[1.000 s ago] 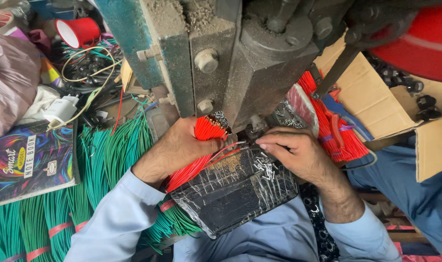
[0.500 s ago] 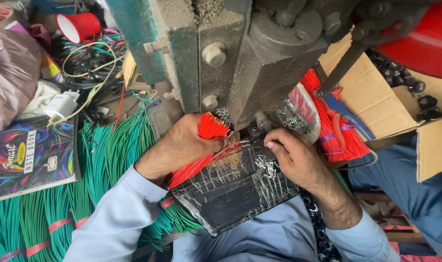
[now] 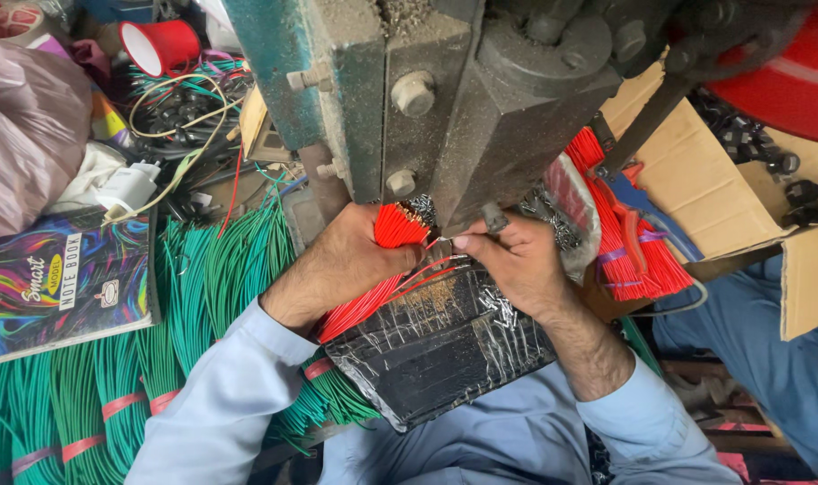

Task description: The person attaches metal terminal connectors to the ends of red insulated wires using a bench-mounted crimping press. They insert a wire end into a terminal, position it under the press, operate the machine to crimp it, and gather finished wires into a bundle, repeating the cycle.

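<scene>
My left hand [image 3: 342,260] grips a bundle of short red wires [image 3: 398,226], their stripped ends pointing up toward the base of a heavy grey-green press machine [image 3: 445,99]. My right hand [image 3: 517,260] pinches the tip of a single red wire [image 3: 431,269] between thumb and forefinger, just under the machine's tool. Both hands hover over a black foil-wrapped tray [image 3: 436,346] scattered with small metal terminals.
Bundles of green wires [image 3: 158,359] cover the left side. A colourful notebook [image 3: 59,278], a red cup [image 3: 162,45] and tangled cables lie at the upper left. On the right, a cardboard box [image 3: 723,189] holds red wire bundles [image 3: 620,242] and blue-handled pliers [image 3: 642,202].
Both hands have crept slightly closer to the machine's tool. The right hand has shifted left toward the red bundle, its fingertips now pinching a single wire end.
</scene>
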